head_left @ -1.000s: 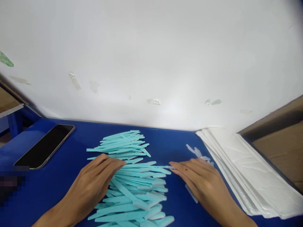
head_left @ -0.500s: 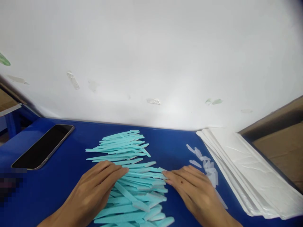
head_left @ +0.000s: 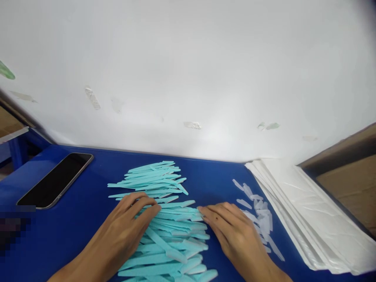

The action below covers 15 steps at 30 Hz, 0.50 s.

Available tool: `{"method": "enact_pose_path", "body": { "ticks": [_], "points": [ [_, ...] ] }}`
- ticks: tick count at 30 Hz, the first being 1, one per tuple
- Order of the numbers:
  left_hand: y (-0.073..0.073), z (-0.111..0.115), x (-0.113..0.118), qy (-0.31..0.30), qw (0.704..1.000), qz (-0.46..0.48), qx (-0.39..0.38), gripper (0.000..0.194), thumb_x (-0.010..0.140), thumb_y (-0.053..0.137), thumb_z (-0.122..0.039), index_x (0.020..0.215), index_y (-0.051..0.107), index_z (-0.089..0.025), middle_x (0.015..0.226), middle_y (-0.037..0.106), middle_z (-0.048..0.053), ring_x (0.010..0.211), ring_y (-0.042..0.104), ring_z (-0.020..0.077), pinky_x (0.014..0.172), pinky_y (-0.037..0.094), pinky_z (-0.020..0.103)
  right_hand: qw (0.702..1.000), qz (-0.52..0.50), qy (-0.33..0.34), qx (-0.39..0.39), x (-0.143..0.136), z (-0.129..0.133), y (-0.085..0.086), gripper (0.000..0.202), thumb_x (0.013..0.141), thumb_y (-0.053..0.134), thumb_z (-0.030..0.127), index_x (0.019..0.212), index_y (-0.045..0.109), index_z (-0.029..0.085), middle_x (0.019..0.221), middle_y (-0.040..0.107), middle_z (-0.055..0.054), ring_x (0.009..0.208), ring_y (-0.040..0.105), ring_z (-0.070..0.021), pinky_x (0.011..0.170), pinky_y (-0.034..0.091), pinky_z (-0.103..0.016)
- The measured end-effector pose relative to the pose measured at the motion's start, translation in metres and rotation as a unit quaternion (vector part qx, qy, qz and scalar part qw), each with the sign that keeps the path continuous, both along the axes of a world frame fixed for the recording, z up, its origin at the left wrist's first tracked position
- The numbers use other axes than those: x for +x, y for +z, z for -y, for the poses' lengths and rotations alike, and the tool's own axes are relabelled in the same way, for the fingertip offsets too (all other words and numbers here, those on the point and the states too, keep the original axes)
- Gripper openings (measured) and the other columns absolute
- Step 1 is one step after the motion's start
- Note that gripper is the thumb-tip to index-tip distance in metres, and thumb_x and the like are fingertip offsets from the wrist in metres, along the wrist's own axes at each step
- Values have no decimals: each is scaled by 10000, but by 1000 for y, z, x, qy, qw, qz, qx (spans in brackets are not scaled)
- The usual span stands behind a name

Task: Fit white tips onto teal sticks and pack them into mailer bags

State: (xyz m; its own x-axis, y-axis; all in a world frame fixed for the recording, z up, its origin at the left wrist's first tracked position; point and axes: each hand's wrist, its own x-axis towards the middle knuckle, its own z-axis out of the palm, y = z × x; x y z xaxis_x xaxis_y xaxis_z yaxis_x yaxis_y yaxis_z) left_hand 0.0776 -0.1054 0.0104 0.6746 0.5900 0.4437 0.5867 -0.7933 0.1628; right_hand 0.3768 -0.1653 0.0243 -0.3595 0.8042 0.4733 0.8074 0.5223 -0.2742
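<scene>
A long pile of turquoise eyebrow razors [head_left: 164, 248] lies across the blue table, most of them pointing left to right. My left hand [head_left: 129, 223] arches over the pile's left side, its fingers bent close together on several razors; its thumb is mostly hidden. At the right ends of the same row, my right hand [head_left: 232, 225] has its fingertips closed against a razor tip [head_left: 196, 213]. What sits under those fingertips is partly hidden. Beyond the hands, more razors [head_left: 152, 176] form a looser group. Small translucent blade covers [head_left: 264, 219] are scattered just right of my right hand.
A phone [head_left: 55, 180] lies on the blue table [head_left: 79, 219] at the left. Stacked white plastic sleeves [head_left: 317, 219] occupy the right side. A white wall panel [head_left: 188, 78] with tape scraps rises behind, and cardboard [head_left: 349, 180] borders the right edge.
My right hand has shifted slightly left and up, exposing more of the translucent covers. The left hand's fingers have lifted and spread a little. The razors lie nearly as before.
</scene>
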Motion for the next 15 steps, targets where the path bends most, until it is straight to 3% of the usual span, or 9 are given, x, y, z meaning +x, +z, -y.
{"method": "enact_pose_path", "body": {
  "ticks": [4, 8, 10, 15],
  "points": [
    [-2, 0, 1, -5, 1000, -13, -1, 421, 1007, 447, -46, 1358, 602, -218, 1192, 692, 76, 1187, 575, 252, 1004, 510, 406, 998, 36, 0, -49, 0, -1, -3, 347, 1055, 508, 236, 1385, 617, 216, 1343, 704, -77, 1184, 674, -264, 982, 578, -425],
    [-2, -1, 0, 5, 1000, -12, -12, 369, 1040, 453, -112, 1360, 601, -224, 1194, 691, 73, 1187, 571, 253, 1006, 486, 414, 988, 97, 33, -111, -2, 1, 1, 551, 1050, 531, 347, 1569, 409, 209, 1551, 526, -80, 1398, 531, -277, 1106, 514, -477],
    [-2, -2, -1, 10, 1000, -7, -13, 328, 1051, 452, -137, 1320, 620, -222, 1182, 694, 72, 1176, 571, 255, 1002, 471, 419, 987, 98, 43, -120, -3, 2, 3, 553, 1053, 524, 342, 1573, 398, 203, 1553, 525, -75, 1410, 519, -259, 1133, 491, -469],
    [0, -2, 0, 11, 1000, -6, -20, 301, 1055, 443, -135, 1270, 638, -217, 1148, 707, 65, 1138, 581, 245, 966, 467, 386, 991, 58, 50, -106, -5, 3, 10, 385, 1067, 493, 294, 1437, 559, 212, 1410, 666, -34, 1307, 608, -220, 1135, 485, -431]
  ]
}}
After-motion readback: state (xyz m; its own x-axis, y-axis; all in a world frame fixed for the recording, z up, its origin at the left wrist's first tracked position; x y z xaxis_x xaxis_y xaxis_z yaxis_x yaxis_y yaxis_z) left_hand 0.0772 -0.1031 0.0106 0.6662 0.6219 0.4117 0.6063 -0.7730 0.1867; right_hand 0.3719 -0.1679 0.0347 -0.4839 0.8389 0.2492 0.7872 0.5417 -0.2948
